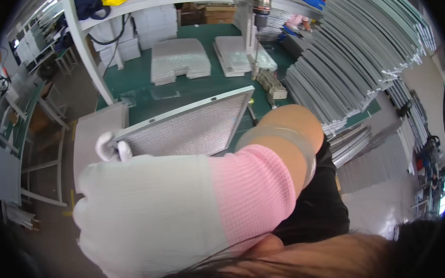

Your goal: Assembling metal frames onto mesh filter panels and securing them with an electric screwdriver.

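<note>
A metal-framed panel (186,123) with a silvery, rippled mesh face stands tilted over the green bench. My left hand (113,146), in a white glove, grips its left corner, with fingers bent round the frame. Very close to the view, my right hand (145,208) in a white glove with a pink cuff reaches across from the right and hides the panel's lower part. Its knuckles are bent and the fingers curl out of sight, so what they hold, if anything, is hidden. A clear band circles the right forearm.
An electric screwdriver (262,6) hangs above the green bench (145,100). Behind lie silvery mesh sheets (180,58) and flat panels (233,55). A tall stack of framed panels (349,57) leans at the right. Left of the bench stands a pale panel (94,140).
</note>
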The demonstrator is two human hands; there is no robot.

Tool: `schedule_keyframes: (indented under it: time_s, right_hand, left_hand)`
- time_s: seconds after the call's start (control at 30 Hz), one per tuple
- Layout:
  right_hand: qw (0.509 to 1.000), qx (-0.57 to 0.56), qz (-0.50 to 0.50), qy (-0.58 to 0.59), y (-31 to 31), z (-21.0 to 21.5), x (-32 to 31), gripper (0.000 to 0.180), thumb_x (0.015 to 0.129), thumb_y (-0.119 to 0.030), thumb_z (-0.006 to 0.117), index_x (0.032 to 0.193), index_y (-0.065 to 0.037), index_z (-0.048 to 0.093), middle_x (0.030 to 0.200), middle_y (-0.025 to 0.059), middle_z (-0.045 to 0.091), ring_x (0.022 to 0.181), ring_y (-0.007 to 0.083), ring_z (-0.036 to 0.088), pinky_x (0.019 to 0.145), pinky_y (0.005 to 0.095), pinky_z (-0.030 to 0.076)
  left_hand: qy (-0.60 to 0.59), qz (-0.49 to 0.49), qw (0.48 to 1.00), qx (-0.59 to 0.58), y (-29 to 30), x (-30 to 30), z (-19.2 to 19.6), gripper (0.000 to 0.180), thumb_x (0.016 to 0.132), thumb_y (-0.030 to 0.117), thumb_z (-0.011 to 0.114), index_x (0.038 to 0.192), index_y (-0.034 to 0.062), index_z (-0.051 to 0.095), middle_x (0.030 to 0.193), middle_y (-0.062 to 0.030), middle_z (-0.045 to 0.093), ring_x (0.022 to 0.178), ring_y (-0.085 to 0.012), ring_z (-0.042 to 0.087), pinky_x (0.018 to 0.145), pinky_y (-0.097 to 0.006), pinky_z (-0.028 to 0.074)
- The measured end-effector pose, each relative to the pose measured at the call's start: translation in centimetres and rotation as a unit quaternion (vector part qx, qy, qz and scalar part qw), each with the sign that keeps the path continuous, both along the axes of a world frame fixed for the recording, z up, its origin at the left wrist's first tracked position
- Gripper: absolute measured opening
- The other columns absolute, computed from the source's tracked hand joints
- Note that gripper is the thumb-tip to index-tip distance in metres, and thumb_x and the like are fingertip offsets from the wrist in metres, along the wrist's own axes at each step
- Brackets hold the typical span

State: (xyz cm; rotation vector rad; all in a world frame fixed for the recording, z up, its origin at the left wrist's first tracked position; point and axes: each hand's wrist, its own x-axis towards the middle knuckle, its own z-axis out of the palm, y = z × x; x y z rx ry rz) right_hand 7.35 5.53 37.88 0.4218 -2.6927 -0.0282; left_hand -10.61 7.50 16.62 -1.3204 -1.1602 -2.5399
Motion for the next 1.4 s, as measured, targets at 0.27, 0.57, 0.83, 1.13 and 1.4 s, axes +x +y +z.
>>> schedule_keyframes:
  time_s: [0.27,0.57,0.83,1.13,1.4]
  right_hand:
    - [0.999,0.029,-0.019,-0.034,0.0,-1.2,-0.2,0.014,0.069,-0.021,0.063,0.06,-0.01,0.061,0.064,0.0029,0.06,0.067,0.0242,0.062,0.058,0.0342,0.047]
    - [0.997,0.044,-0.012,-0.063,0.2,-2.7,-0.8,0.014,0.069,-0.021,0.063,0.06,-0.01,0.062,0.065,0.003,0.061,0.067,0.0244,0.062,0.058,0.0342,0.047]
    - [0.996,0.058,0.019,-0.065,0.5,-3.0,-0.7,0.015,0.069,-0.021,0.063,0.06,-0.01,0.062,0.065,0.0031,0.062,0.067,0.0245,0.062,0.057,0.0341,0.047]
    - [0.994,0.053,0.089,-0.045,0.4,-1.6,-1.6,0.013,0.07,-0.02,0.064,0.061,-0.01,0.064,0.065,0.0028,0.062,0.066,0.024,0.062,0.056,0.0342,0.046]
    - [0.959,-0.009,-0.038,0.281,10.8,-8.8,7.2,0.017,0.077,-0.016,0.066,0.093,-0.01,0.069,0.071,0.0026,0.059,0.062,0.0219,0.058,0.052,0.0306,0.044]
  left_hand:
    - [0.04,-0.017,0.999,-0.02,-1.6,-0.7,-0.4,0.037,0.095,0.003,0.049,0.13,0.0062,0.041,0.105,-0.0095,0.056,0.093,-0.0129,0.05,0.088,-0.029,0.039]
    - [0.068,-0.082,0.994,-0.01,-2.1,-3.7,-3.2,0.039,0.095,0.002,0.045,0.133,0.0076,0.037,0.115,-0.013,0.054,0.1,-0.0182,0.054,0.093,-0.034,0.043]
    - [0.086,-0.036,0.996,0.008,-2.2,-3.1,-1.5,0.035,0.095,0.002,0.043,0.13,0.006,0.039,0.115,-0.015,0.056,0.101,-0.0204,0.058,0.091,-0.035,0.046]
    - [0.055,-0.052,0.997,0.019,-2.0,-2.7,-1.1,0.032,0.098,0.003,0.043,0.129,0.0066,0.041,0.115,-0.0116,0.054,0.102,-0.0179,0.055,0.092,-0.033,0.044]
    - [0.077,0.054,0.994,-0.059,-0.3,-2.0,0.3,0.03,0.099,0.005,0.044,0.129,0.0036,0.042,0.121,-0.0067,0.049,0.104,-0.014,0.051,0.093,-0.029,0.04]
